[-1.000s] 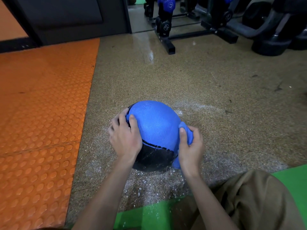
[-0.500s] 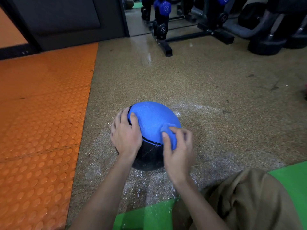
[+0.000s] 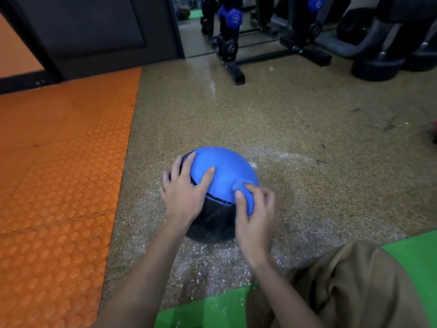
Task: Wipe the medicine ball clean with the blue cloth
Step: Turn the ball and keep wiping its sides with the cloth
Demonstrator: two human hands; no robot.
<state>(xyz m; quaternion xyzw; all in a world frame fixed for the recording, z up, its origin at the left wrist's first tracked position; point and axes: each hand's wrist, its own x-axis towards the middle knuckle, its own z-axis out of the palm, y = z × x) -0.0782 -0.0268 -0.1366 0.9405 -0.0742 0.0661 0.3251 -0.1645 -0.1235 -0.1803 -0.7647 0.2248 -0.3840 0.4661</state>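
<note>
Round blue-and-black textured rubber medicine ball [image 3: 224, 171] on speckled tan floor [image 3: 283, 126], straight ahead, between my hands. My left hand [image 3: 186, 192] braces ball's left flank, fingers [image 3: 208, 176] spread flat, holding nothing. My right hand [image 3: 256, 216]: fingers curled round bunched blue cloth [image 3: 246, 195], pressing it on ball's right near side. Blue dome lies up-left of cloth; judged next stroke heads there.

**Item counts, gym floor**

One round blue-and-black rubber medicine ball [image 3: 224, 166]. One crumpled blue cloth [image 3: 249, 202]. Two bare hands: one left hand [image 3: 186, 197], one right hand [image 3: 256, 223]. Three floor surfaces: one orange studded mat [image 3: 59, 185], one speckled brown rubber floor [image 3: 295, 129], one green mat [image 3: 212, 311]. Three blue dumbbell heads [image 3: 233, 18] at the back. At least two black round dumbbell ends [image 3: 230, 48] with numbers. One tan-clothed knee [image 3: 354, 287].
</note>
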